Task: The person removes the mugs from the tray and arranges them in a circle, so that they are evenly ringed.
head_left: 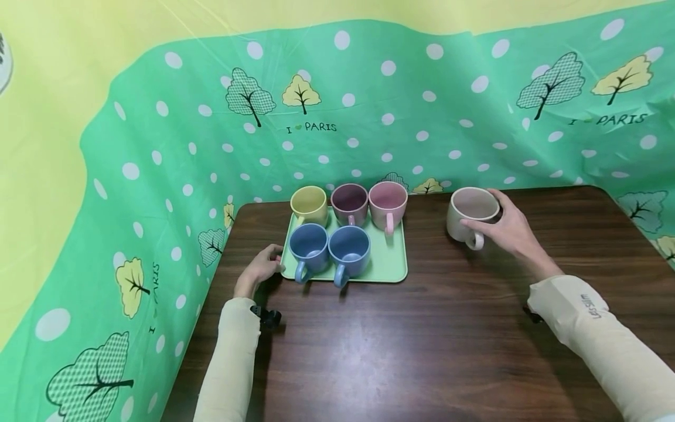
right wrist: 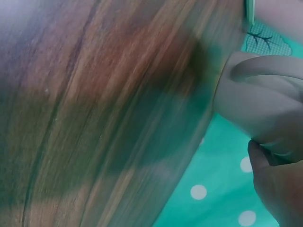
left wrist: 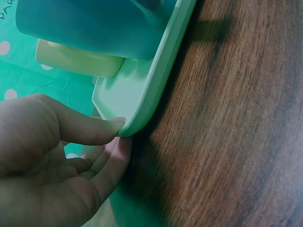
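My left hand (head_left: 262,266) pinches the left edge of a light green tray (head_left: 389,258), thumb on top of the rim and fingers below, as the left wrist view shows. On the tray stand a yellow mug (head_left: 309,202), a dark purple mug (head_left: 350,202), a pink mug (head_left: 388,205) and, in front, a blue mug (head_left: 308,246) beside another blue mug (head_left: 350,252). To the right of the tray, my right hand (head_left: 508,228) grips a light grey mug (head_left: 460,225) from its right side, thumb at the near rim. Its handle (right wrist: 270,66) points toward me.
A dark brown wooden table (head_left: 401,351) carries everything. Behind it and along the left hangs a green and yellow cloth (head_left: 369,117) with white dots and trees, close to the table's back edge. A small black device (head_left: 268,316) sits at the left wrist.
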Motion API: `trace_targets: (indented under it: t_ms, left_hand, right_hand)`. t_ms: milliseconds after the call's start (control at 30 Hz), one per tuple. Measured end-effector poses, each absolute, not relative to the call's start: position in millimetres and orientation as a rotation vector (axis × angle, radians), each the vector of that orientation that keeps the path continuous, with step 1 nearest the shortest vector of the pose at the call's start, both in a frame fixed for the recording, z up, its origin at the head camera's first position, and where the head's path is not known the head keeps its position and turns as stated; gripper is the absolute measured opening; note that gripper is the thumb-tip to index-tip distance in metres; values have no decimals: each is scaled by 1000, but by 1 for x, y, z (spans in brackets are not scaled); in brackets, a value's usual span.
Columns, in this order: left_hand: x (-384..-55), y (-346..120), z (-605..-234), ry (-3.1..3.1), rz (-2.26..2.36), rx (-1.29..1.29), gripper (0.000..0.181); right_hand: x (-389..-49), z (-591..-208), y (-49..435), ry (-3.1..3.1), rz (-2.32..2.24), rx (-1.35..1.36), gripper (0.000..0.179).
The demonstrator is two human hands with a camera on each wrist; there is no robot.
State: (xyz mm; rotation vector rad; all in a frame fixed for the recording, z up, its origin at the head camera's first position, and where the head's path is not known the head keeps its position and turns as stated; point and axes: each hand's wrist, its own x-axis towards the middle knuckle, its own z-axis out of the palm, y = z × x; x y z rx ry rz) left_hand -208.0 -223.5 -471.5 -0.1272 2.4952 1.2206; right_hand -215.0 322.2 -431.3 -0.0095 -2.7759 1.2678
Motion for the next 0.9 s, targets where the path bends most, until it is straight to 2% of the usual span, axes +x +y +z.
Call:
trace_targets:
  t_ms: [900]
  left_hand:
    - [-210,-225,-476,2499,1223,-138,51]
  right_hand:
    - [-220,-430,357,-2876,1268,-26,102]
